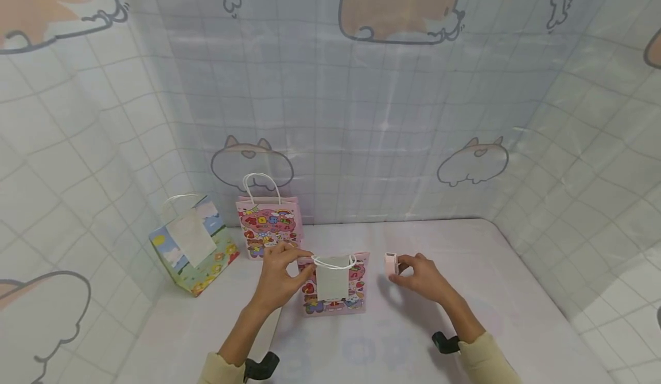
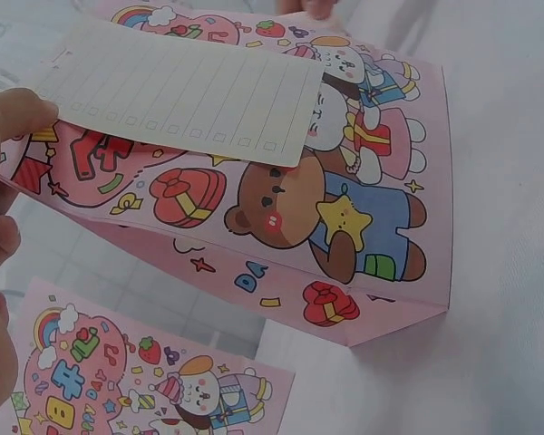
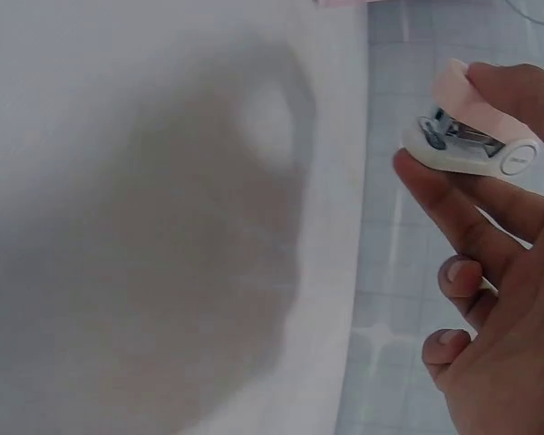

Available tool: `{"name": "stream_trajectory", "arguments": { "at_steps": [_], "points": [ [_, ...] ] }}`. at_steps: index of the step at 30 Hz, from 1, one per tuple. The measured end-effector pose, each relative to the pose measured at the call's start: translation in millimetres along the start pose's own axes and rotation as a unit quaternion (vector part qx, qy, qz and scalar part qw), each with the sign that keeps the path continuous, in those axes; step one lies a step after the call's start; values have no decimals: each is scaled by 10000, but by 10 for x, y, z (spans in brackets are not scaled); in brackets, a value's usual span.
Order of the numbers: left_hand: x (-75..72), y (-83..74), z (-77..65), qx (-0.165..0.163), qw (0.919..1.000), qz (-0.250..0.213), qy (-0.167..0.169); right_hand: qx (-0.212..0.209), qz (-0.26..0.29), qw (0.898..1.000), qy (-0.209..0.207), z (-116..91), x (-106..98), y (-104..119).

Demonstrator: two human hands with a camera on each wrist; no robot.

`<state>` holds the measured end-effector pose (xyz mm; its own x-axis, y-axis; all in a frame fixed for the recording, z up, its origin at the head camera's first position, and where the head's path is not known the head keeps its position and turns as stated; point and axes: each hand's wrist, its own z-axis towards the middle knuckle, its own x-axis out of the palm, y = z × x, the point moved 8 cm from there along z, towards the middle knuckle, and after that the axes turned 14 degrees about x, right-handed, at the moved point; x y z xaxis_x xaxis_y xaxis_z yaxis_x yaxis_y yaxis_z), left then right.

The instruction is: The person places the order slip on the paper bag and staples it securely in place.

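Observation:
In the head view a pink cartoon gift bag [image 1: 358, 289] with white rope handles stands at the front middle of the table. A cream lined slip of paper [image 1: 333, 285] lies against its front face. My left hand [image 1: 279, 278] pinches the bag's upper left edge between thumb and fingers. In the left wrist view, the paper shows ruled lines and small checkboxes, with the thumb at one end of it. To the right of the bag, my right hand [image 1: 423, 276] holds a small pink-and-white stapler [image 3: 471, 131] between thumb and fingertips, its jaws apart.
Behind my left hand stands a second pink gift bag [image 1: 268, 220]. A green-and-blue gift bag [image 1: 219, 240] leans at the far left, a pale paper on its front. Under my left forearm lies a pale flat thing [image 1: 265, 333]. A cartoon-printed curtain [image 1: 361, 143] surrounds the white table [image 1: 439, 237].

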<state>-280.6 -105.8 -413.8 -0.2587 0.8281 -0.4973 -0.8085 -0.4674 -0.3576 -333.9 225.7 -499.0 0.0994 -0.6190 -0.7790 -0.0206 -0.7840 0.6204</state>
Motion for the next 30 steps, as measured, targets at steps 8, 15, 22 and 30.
{"name": "stream_trajectory", "arguments": {
  "at_steps": [8, 15, 22, 30],
  "points": [
    [-6, -11, 9, -15, 10000, 10, 28, 374, -217, 9968, 672, -58, 153, -204],
    [-13, -8, 8, -39, 10000, -32, 20, 382, -470, 9885, 1382, -159, 248, -202],
    [-9, 4, 16, 9, 10000, 13, 15, 211, -706, 9823, 1720, -223, 278, -148],
    [6, 18, 15, -157, 9998, -10, 119, 353, -867, 9813, 1679, -250, 228, -186]
  ]
}}
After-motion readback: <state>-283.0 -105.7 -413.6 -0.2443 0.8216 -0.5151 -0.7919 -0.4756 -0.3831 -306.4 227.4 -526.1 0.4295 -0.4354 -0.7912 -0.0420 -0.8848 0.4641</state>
